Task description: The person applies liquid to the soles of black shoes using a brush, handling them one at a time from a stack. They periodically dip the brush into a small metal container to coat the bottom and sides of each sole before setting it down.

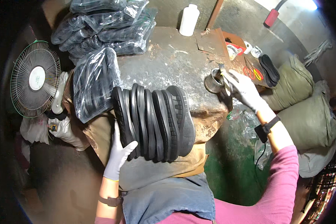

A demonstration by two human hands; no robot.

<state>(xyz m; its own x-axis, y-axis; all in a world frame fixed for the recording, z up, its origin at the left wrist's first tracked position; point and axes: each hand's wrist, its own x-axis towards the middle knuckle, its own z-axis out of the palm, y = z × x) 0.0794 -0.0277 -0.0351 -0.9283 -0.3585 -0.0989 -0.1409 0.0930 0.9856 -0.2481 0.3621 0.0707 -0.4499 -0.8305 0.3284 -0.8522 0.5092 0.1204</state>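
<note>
A row of several black shoe soles [149,125] stands on edge at the near side of the worktable, packed side by side. My left hand [119,153], in a white glove, grips the row's left end; its thumb is in front and the other fingers are partly hidden. My right hand [244,89], also gloved, is at a small dark metal cup [214,81] on the table's right side. Its fingers are closed around what looks like a small brush [222,71] at the cup's rim. The glove hides part of the handle.
Plastic-wrapped bundles of black soles [95,86] lie at the left and far left. A white bottle [189,20] stands at the back. Scissors [254,73] and black soles [268,71] lie at the right, by green sacks [306,123]. A fan [36,78] stands left.
</note>
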